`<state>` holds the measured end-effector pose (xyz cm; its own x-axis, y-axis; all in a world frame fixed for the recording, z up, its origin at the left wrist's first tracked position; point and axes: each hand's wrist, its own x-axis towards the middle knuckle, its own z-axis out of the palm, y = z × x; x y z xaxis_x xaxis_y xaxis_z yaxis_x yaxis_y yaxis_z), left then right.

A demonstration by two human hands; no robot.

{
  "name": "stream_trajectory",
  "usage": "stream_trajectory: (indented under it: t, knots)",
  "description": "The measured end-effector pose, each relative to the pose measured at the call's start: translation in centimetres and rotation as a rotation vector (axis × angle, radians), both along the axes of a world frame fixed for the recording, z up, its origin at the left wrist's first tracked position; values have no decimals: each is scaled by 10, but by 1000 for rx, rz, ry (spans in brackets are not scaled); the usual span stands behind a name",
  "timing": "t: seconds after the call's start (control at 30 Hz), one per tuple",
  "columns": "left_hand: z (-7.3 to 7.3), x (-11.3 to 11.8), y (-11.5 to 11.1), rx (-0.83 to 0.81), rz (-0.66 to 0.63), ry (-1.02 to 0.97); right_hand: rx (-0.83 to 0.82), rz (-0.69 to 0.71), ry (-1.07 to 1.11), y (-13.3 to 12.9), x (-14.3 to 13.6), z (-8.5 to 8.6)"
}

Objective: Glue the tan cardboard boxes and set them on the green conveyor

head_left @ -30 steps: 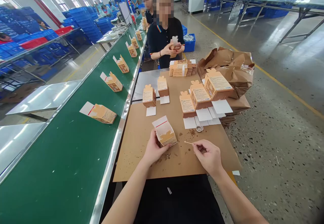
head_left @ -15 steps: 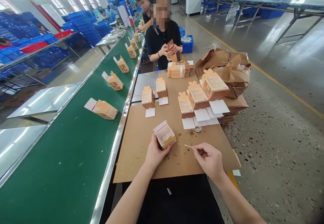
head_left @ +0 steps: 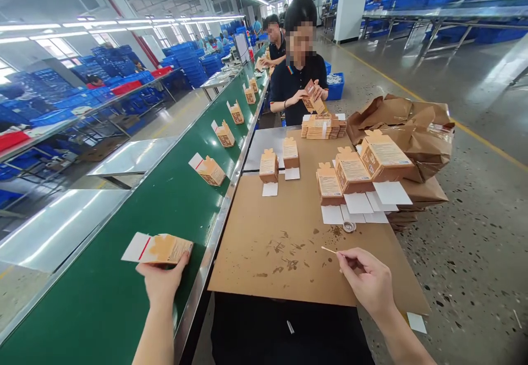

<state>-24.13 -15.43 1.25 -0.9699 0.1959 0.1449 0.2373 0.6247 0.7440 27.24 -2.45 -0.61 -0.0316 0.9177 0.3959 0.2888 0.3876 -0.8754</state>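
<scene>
Box [head_left: 171, 248] and left hand [head_left: 160, 280] crossed metal edge [head_left: 206, 266] to open belt [head_left: 173, 200].

The tan printed cardboard box [head_left: 171, 248] sits at the near left over the green conveyor belt [head_left: 160, 205], its white flap open and reaching left, a red stripe across it; whether its base touches the belt cannot be told. The thin, pale, straight stick [head_left: 329, 250], held at its right end, points left above the near right of the brown sheet [head_left: 256, 227].
</scene>
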Motion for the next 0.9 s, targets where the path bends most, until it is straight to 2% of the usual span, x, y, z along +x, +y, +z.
stream_trajectory:
  t: [0.07,0.17,0.23,0.33,0.4,0.43,0.5,0.6,0.7,0.77,0.8,0.9]
  knots:
    - [-1,-4,-1,35,57,-133,5,15,1,2,-5,3]
    - [-5,0,-2,179,20,-239,35,14,-7,3,-4,7]
    - [-12,2,-9,262,55,-158,67,-13,-16,2,4,10]
    - [-25,8,-15,404,127,130,95,-73,-30,-4,27,13]
    - [-27,24,2,508,0,217,86,-124,-28,-9,43,15]
    - [-24,39,18,547,-124,203,76,-151,-22,-11,50,16]
    - [-7,81,69,587,-456,114,59,-200,-1,-15,61,17]
    - [40,169,166,588,-1050,67,43,-257,5,-21,72,20]
    - [88,264,259,496,-1496,184,51,-306,-16,-30,79,23]
    - [108,320,307,361,-1708,259,67,-337,-14,-38,83,25]
    - [113,345,326,283,-1778,303,71,-351,-8,-41,84,26]
    - [113,395,367,24,-1872,426,51,-376,3,-52,88,27]
